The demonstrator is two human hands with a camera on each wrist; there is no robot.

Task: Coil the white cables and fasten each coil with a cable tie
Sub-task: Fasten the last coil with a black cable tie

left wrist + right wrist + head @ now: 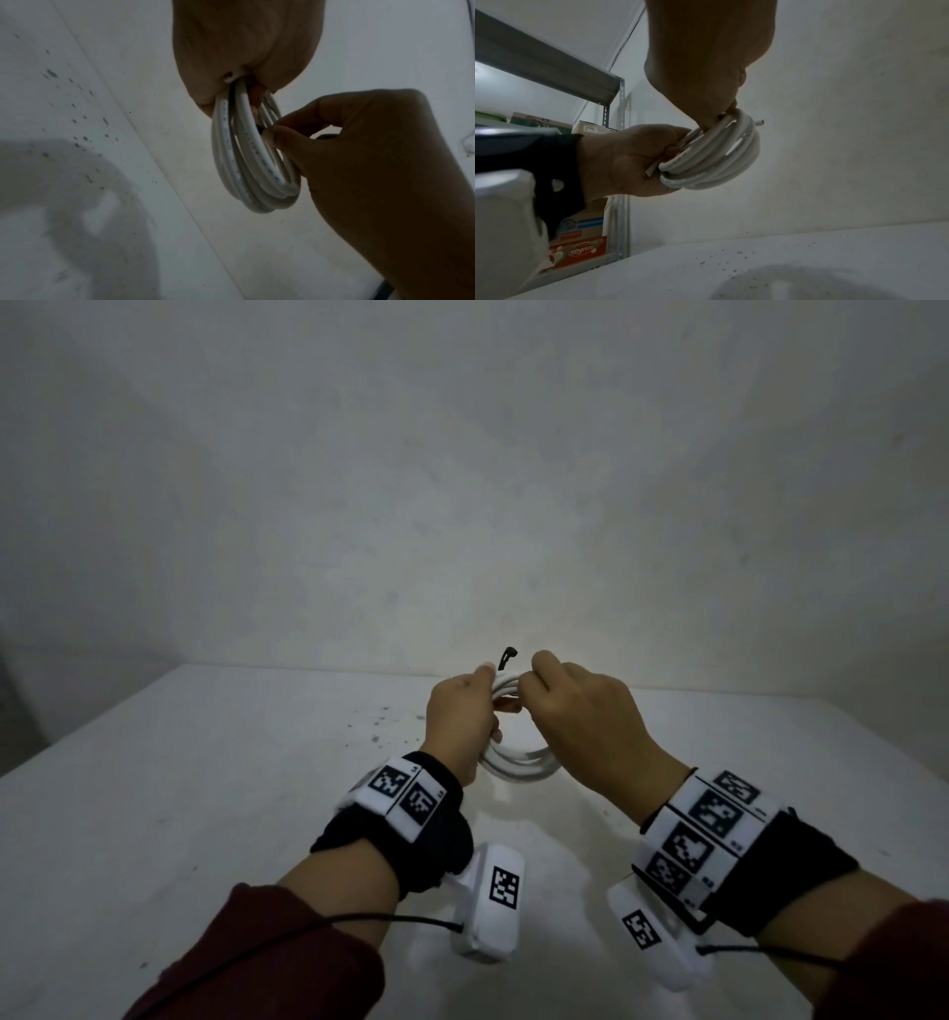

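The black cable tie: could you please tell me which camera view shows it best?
The head view: the black cable tie sticks up above the white cable coil, between the left hand and right hand. The left wrist view shows only a dark sliver at the right hand's fingertips. In the right wrist view I cannot make it out.

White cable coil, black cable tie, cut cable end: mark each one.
White cable coil (246,168): left wrist view, on the hanging loops.
Black cable tie (507,656): head view, on its upper end.
Cut cable end (647,174): right wrist view, on the open tip.

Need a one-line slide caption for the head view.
Both hands, left and right, hold a white cable coil while fitting a black cable tie.
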